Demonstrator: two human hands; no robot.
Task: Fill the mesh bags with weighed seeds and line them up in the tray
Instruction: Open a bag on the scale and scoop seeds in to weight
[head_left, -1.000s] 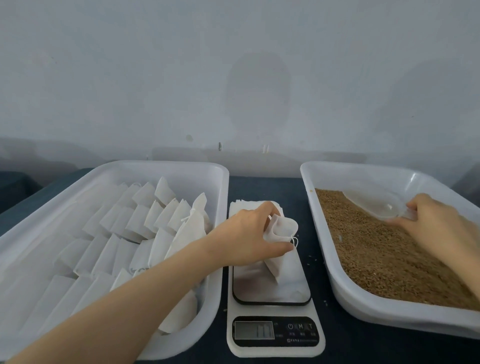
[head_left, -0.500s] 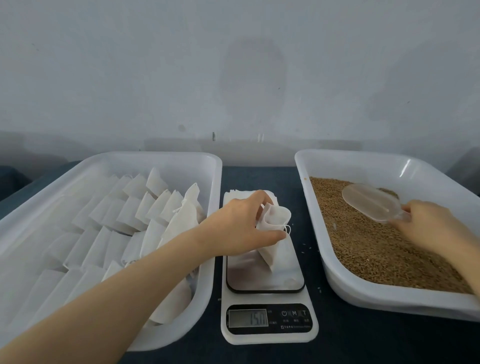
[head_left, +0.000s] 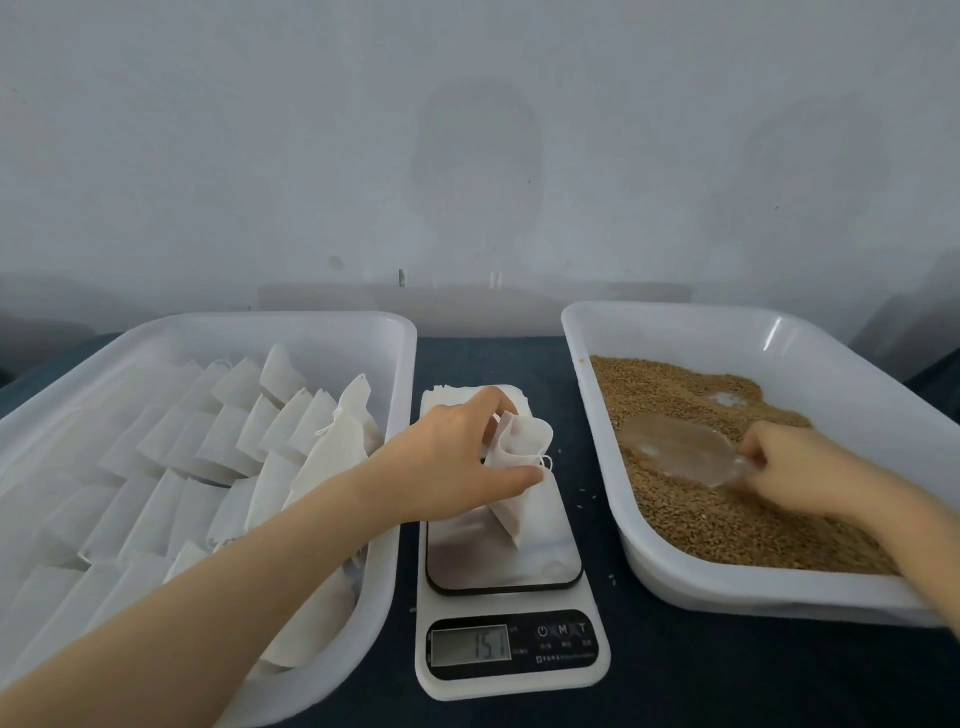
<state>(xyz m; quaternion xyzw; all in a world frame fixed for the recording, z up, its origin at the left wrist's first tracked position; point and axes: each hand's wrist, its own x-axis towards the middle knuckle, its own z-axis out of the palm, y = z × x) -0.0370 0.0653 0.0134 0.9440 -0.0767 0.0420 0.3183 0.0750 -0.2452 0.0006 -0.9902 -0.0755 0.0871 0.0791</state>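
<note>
My left hand (head_left: 457, 467) pinches the mouth of a white mesh bag (head_left: 514, 483) and holds it open, upright over the plate of a kitchen scale (head_left: 506, 587). The display reads about 15. My right hand (head_left: 795, 462) grips the handle of a clear plastic scoop (head_left: 680, 447), whose bowl lies low on the brown seeds (head_left: 727, 499) in the right white tray (head_left: 831, 364). The left white tray (head_left: 322, 338) holds several white bags standing in rows.
A stack of flat empty bags (head_left: 447, 395) lies behind the scale, partly under my left hand. A few stray seeds (head_left: 589, 493) dot the dark tabletop between scale and seed tray. A pale wall rises close behind both trays.
My right hand has swung the scoop down from above the seeds into the seed pile, nearer the tray's left side. My left hand keeps holding the bag over the scale.
</note>
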